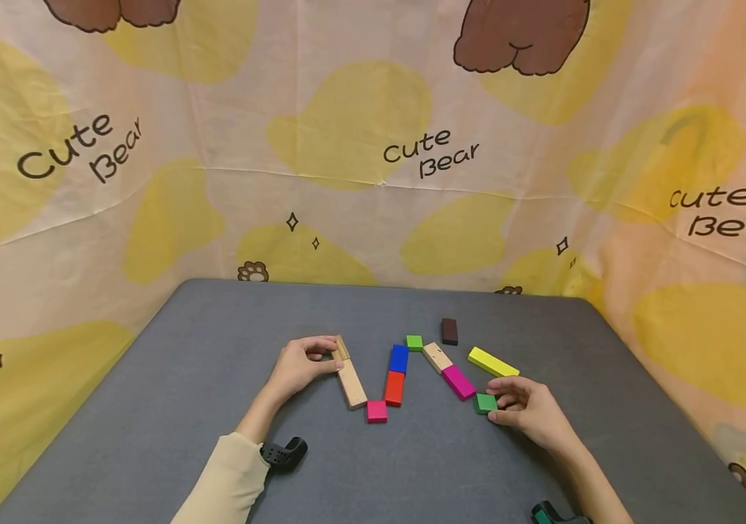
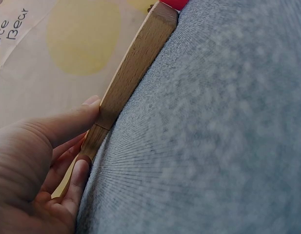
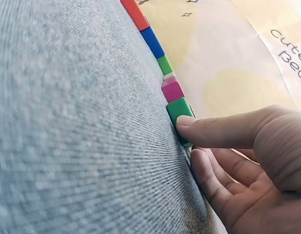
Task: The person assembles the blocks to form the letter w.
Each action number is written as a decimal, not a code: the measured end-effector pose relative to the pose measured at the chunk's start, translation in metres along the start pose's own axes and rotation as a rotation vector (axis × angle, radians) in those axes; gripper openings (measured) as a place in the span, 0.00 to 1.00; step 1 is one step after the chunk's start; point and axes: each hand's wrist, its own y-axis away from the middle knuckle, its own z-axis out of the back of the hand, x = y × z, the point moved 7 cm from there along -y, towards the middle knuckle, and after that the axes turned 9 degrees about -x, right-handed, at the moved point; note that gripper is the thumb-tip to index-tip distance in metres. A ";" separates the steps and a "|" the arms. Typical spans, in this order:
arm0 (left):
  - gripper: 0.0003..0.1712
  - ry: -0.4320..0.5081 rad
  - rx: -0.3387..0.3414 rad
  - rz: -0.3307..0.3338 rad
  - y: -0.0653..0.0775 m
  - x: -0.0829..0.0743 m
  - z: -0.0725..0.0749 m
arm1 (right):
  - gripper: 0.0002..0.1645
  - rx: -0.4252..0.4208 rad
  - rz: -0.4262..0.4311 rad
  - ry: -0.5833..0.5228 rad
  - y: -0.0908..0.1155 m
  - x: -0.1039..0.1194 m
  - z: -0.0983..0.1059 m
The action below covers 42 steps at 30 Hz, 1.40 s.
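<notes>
My left hand holds a narrow wooden block between thumb and fingers. Its lower end meets a longer plain wooden block, which the thumb tip touches in the left wrist view. A pink square block lies at that block's near end. On the other side, my right hand pinches a dark green block, the thumb lying on its near face in the right wrist view. Just beyond that green block is a magenta block, end to end with a wooden block.
Between the hands, a red block adjoins a blue block, with a light green block at the top, forming a zigzag. A yellow block and dark brown block lie apart behind, on the grey table. Printed cloth hangs around.
</notes>
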 end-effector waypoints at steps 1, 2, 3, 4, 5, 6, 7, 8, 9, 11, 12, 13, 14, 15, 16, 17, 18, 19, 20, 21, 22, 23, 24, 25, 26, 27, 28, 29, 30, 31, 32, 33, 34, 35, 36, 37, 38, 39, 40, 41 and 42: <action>0.17 0.001 0.000 0.000 0.000 0.000 0.000 | 0.29 -0.004 -0.002 0.003 0.000 0.000 0.000; 0.17 0.001 0.000 0.000 0.000 0.000 0.000 | 0.29 -0.008 -0.005 0.005 0.000 0.000 0.000; 0.17 0.002 0.000 -0.001 0.000 -0.001 0.000 | 0.29 -0.010 -0.008 0.007 0.000 0.000 -0.001; 0.18 0.002 0.001 -0.002 0.000 -0.001 0.000 | 0.29 -0.013 -0.011 0.006 0.000 0.000 -0.001; 0.18 0.002 0.003 -0.004 0.000 -0.001 0.000 | 0.29 -0.016 -0.014 0.005 0.000 0.000 -0.001; 0.18 0.003 0.002 -0.005 0.000 0.000 0.000 | 0.29 -0.018 -0.016 0.001 0.000 0.000 -0.001; 0.18 0.004 0.002 -0.003 -0.001 0.000 0.000 | 0.29 -0.021 -0.018 -0.003 0.001 0.000 -0.001; 0.18 0.003 0.003 -0.003 -0.001 0.000 0.000 | 0.29 -0.023 -0.019 -0.007 0.001 0.000 0.000; 0.18 0.002 0.003 -0.002 -0.001 0.000 0.000 | 0.30 -0.024 -0.020 -0.011 0.001 0.000 0.000; 0.18 0.001 0.002 0.001 -0.001 0.000 0.000 | 0.30 -0.025 -0.022 -0.020 0.001 -0.001 0.000; 0.18 0.000 0.001 0.001 -0.001 0.000 0.000 | 0.30 -0.025 -0.023 -0.020 0.001 -0.001 0.000; 0.18 -0.002 0.001 0.003 -0.001 0.000 0.001 | 0.30 -0.026 -0.024 -0.019 0.001 -0.001 0.000; 0.18 -0.005 0.000 0.001 -0.001 0.000 0.001 | 0.30 -0.026 -0.025 -0.018 0.001 -0.001 0.000; 0.18 -0.007 -0.001 0.000 -0.001 -0.001 0.001 | 0.30 -0.027 -0.026 -0.015 0.001 -0.001 0.000; 0.18 -0.008 -0.001 -0.002 -0.001 -0.001 0.001 | 0.30 -0.028 -0.027 -0.013 0.001 -0.001 0.000; 0.18 -0.010 -0.001 -0.003 -0.001 -0.001 0.001 | 0.30 -0.028 -0.028 -0.011 0.001 -0.001 0.000; 0.18 -0.011 -0.001 -0.005 -0.001 -0.001 0.001 | 0.30 -0.029 -0.027 -0.008 0.001 -0.001 0.000; 0.18 -0.011 -0.001 -0.006 -0.001 -0.001 0.001 | 0.30 -0.030 -0.027 -0.008 0.001 0.000 0.000; 0.18 -0.010 0.000 -0.007 -0.001 -0.001 0.001 | 0.30 -0.030 -0.026 -0.008 0.001 0.000 0.000; 0.18 -0.008 0.000 -0.009 -0.001 -0.001 0.001 | 0.30 -0.030 -0.025 -0.008 0.001 0.000 0.000; 0.18 -0.007 0.001 -0.010 -0.001 -0.001 0.000 | 0.30 -0.030 -0.026 -0.008 0.001 0.000 0.000; 0.18 -0.007 0.001 -0.010 -0.001 -0.001 0.001 | 0.30 -0.030 -0.026 -0.008 0.001 0.000 0.000; 0.18 -0.006 0.001 -0.011 -0.001 -0.001 0.000 | 0.30 -0.030 -0.026 -0.006 0.001 0.000 0.000; 0.18 -0.006 0.001 -0.012 -0.001 -0.001 0.000 | 0.30 -0.030 -0.027 -0.004 0.001 0.000 -0.001; 0.18 -0.006 0.002 -0.013 -0.001 -0.001 0.000 | 0.29 -0.030 -0.029 -0.002 0.001 0.000 -0.001; 0.18 -0.008 0.002 -0.013 0.000 0.000 0.000 | 0.29 -0.029 -0.030 0.001 0.001 0.000 -0.001; 0.18 -0.010 0.000 -0.011 0.000 0.000 0.000 | 0.29 -0.028 -0.032 0.002 0.002 0.000 -0.001; 0.18 -0.011 -0.001 -0.010 0.000 0.000 0.000 | 0.29 -0.028 -0.034 0.004 0.002 0.000 -0.001; 0.18 -0.012 -0.001 -0.009 0.000 0.000 0.000 | 0.29 -0.028 -0.036 0.003 0.002 -0.001 -0.001; 0.18 -0.013 -0.001 -0.009 0.000 0.001 -0.001 | 0.29 -0.029 -0.038 0.003 0.001 -0.001 -0.001; 0.18 -0.014 -0.003 -0.006 0.000 0.001 -0.001 | 0.29 -0.029 -0.039 0.004 0.001 -0.001 -0.001; 0.18 -0.017 -0.004 -0.005 0.000 0.001 -0.001 | 0.29 -0.030 -0.040 0.006 0.001 -0.001 -0.001; 0.18 -0.017 -0.005 -0.004 0.000 0.001 -0.001 | 0.29 -0.031 -0.041 0.005 0.001 -0.002 -0.001; 0.18 -0.017 -0.005 -0.003 0.000 0.001 -0.001 | 0.29 -0.031 -0.040 0.007 0.001 -0.002 -0.001; 0.18 -0.017 -0.005 -0.002 0.000 0.002 -0.001 | 0.29 -0.032 -0.041 0.006 0.001 -0.002 -0.001; 0.18 -0.017 -0.007 -0.002 0.000 0.002 -0.001 | 0.29 -0.032 -0.040 0.008 0.001 -0.002 -0.001; 0.18 -0.018 -0.007 -0.001 0.000 0.001 -0.001 | 0.29 -0.032 -0.040 0.009 0.001 -0.002 -0.002; 0.18 -0.017 -0.006 -0.002 0.000 0.001 -0.001 | 0.30 -0.032 -0.042 0.007 0.001 -0.002 -0.001; 0.18 -0.016 -0.006 -0.002 0.000 0.001 -0.001 | 0.30 -0.031 -0.043 0.006 0.001 -0.001 -0.001; 0.18 -0.015 -0.005 -0.002 0.000 0.001 -0.001 | 0.30 -0.031 -0.044 0.006 0.001 -0.001 -0.001; 0.18 -0.014 -0.006 -0.003 0.000 0.001 -0.001 | 0.30 -0.030 -0.043 0.003 0.002 -0.001 -0.001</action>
